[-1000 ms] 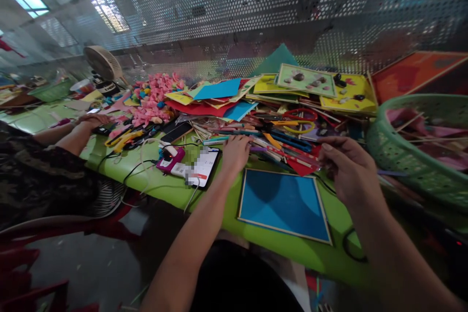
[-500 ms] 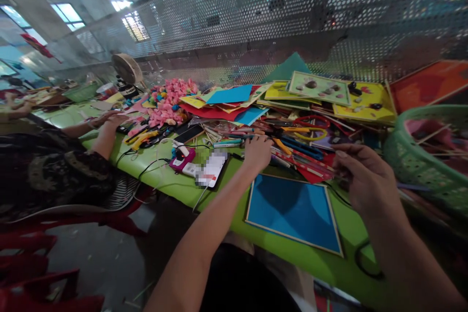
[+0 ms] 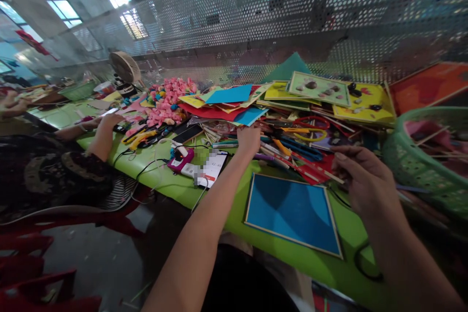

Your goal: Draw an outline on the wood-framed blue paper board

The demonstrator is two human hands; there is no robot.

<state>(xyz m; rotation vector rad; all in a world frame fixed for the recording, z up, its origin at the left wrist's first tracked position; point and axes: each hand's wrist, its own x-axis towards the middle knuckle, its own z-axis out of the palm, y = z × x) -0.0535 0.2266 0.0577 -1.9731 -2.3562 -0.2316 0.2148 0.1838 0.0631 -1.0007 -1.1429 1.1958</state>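
My left hand (image 3: 249, 141) reaches into a heap of pens, sticks and tools, its fingers curled and their tips hidden. A purple pen (image 3: 263, 157) lies just right of that wrist. Over the right end of the heap, my right hand (image 3: 367, 178) holds thumb and forefinger close together; whatever is between them is too small or blurred to name. Red strips and thin wooden sticks (image 3: 318, 171) lie beside its fingertips. Between my forearms, a blue board with a pale wooden border (image 3: 292, 214) lies flat on the green tabletop (image 3: 234, 222).
Coloured cards and a board with stones (image 3: 320, 88) are piled behind. A green basket (image 3: 420, 156) stands at the right. Pink pieces (image 3: 170, 100), a phone (image 3: 212, 168), a purple plug adapter (image 3: 182, 162) and cables lie leftward. Another person's sleeve (image 3: 84, 170) is at the left.
My left hand has shifted slightly left and away from me, its fingers now curled rather than spread. My right hand has barely moved. The blue board stays in place.
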